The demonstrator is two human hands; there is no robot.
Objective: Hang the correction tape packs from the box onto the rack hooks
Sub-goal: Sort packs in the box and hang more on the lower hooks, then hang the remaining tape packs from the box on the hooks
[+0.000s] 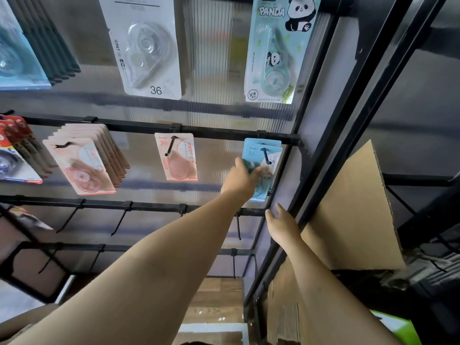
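Blue correction tape packs (258,151) hang on a black hook (265,155) at the right end of the middle rack bar (149,127). My left hand (242,179) reaches up and holds the front blue pack at its lower left, fingers wrapped on it. My right hand (282,224) hovers lower, beside the rack's black upright, fingers apart and holding nothing. A single pink pack (178,158) hangs on the hook to the left. Further left hangs a stack of several pink packs (84,163). The box is not clearly in view.
Above hang a white pack marked 36 (146,46) and a panda pack (278,48). Bare black hooks (119,220) stick out from the lower bars. A cardboard sheet (348,215) leans behind the frame at right. Red packs (17,150) hang far left.
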